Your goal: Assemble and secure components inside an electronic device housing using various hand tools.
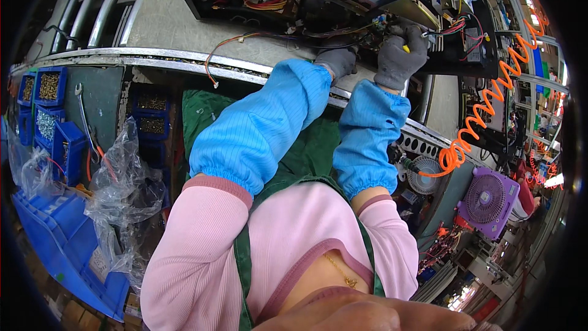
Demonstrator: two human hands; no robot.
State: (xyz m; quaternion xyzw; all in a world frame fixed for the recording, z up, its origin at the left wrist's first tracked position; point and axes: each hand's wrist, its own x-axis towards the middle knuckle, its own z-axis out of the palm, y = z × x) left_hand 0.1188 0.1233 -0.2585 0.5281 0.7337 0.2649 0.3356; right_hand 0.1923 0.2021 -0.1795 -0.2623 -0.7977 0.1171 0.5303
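Both my hands wear grey gloves and reach to the front edge of a large dark chassis (343,18) with its inside exposed. My left hand (337,60) is closed low at this edge, beside a thin wire bundle (269,35); its fingertips are partly hidden, and I cannot make out what they hold. To its right, my right hand (401,58) is curled among small connectors and coloured wires (456,26). A small yellow spot shows at its fingers, too small to name. The bundle trails left across the pale work surface (174,24), its loose end hanging over the metal rail.
An orange coiled hose (474,125) hangs on the right, near a purple fan (489,203). Blue bins of screws (49,87), a wrench (82,105), clear plastic bags (122,202) and a large blue bin (61,239) are at left. A metal rail (171,55) edges the work surface.
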